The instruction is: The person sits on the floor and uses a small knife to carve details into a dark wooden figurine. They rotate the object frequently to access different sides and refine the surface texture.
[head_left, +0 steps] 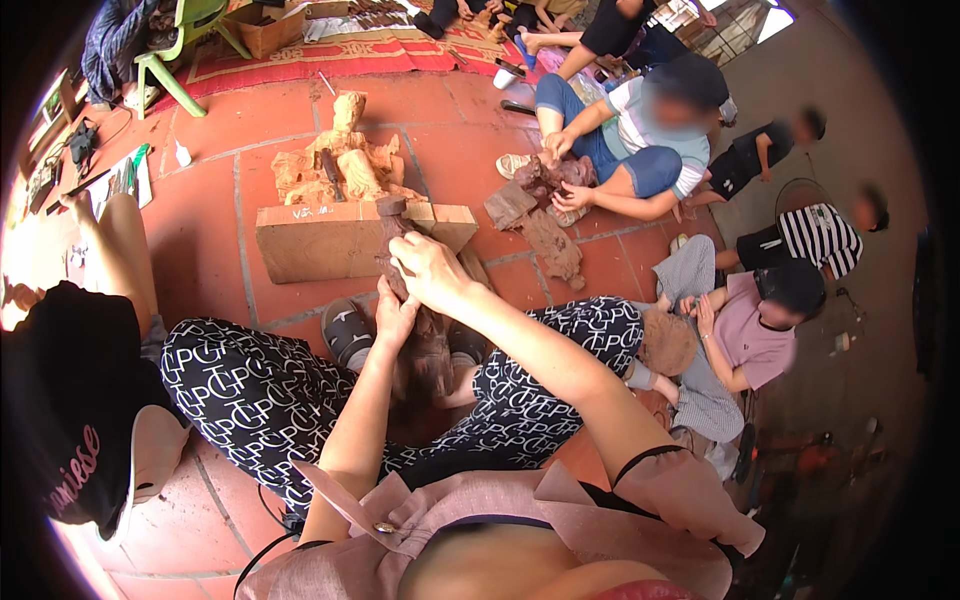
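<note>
Tools: several (125,178), lying on a pale sheet toward the left edge of the tiled floor (200,215);
Carved block: a pale wooden block (330,248), seated figures (352,170) rising behind its near top edge;
Left hand (393,314): fingers curled nearly closed around the lower part of the reddish-brown figure;
Reddish-brown figure (390,228): held between the hands; its top overlaps the block's near edge, right of the middle;
Right hand (432,272): fingers bent, tips against the figure's side; cannot tell whether they grip;
Co-worker (625,150): seated, both hands at a brown carving (560,180).
</note>
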`<state>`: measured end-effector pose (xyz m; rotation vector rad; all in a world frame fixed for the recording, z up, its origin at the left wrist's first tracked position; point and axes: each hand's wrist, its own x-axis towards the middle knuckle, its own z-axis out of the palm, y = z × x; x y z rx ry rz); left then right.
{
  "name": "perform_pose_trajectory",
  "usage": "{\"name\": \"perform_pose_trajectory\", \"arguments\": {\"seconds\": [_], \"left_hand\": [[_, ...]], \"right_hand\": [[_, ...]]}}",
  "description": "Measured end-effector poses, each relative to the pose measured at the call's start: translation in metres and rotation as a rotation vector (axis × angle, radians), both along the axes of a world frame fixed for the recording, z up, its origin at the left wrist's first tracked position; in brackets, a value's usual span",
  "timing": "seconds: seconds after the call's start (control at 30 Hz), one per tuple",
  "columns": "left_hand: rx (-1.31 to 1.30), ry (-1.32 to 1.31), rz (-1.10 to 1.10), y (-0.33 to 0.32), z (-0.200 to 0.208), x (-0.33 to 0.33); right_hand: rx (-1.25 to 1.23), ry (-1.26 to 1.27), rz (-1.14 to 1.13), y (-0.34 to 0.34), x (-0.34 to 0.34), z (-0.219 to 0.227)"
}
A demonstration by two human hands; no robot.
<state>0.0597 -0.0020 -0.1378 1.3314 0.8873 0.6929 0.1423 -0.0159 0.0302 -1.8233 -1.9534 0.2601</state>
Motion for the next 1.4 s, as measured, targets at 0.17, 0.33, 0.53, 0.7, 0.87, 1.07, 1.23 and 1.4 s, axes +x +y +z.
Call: {"name": "perform_pose_trajectory", "arguments": {"seconds": [0.17, 0.33, 0.53, 0.7, 0.87, 1.07, 1.23, 1.4], "left_hand": [[0.06, 0.002, -0.024, -0.004, 0.003, 0.001], [0.072, 0.0, 0.008, -0.001, -0.009, 0.004], [0.158, -0.013, -0.057, 0.002, -0.022, 0.009], [0.102, 0.068, -0.066, 0.009, -0.04, 0.014], [-0.007, 0.091, -0.065, -0.002, -0.017, 0.012], [-0.06, 0.046, 0.049, -0.005, 0.004, 0.007], [-0.026, 0.042, 0.052, -0.004, 0.0, 0.009], [-0.012, 0.024, 0.022, -0.002, 0.003, 0.007]], "right_hand": [[0.127, -0.063, -0.023, -0.001, 0.0, -0.008], [0.069, 0.012, 0.011, 0.004, 0.002, -0.004], [0.068, -0.11, 0.018, -0.003, -0.007, -0.007], [0.111, -0.109, -0.04, 0.008, -0.006, -0.01], [0.159, 0.211, -0.032, -0.033, -0.006, -0.013], [0.33, 0.188, -0.199, -0.034, 0.022, 0.001], [0.378, 0.068, -0.027, -0.012, 0.025, -0.018], [0.406, 0.055, -0.018, -0.008, 0.018, -0.028]]}}
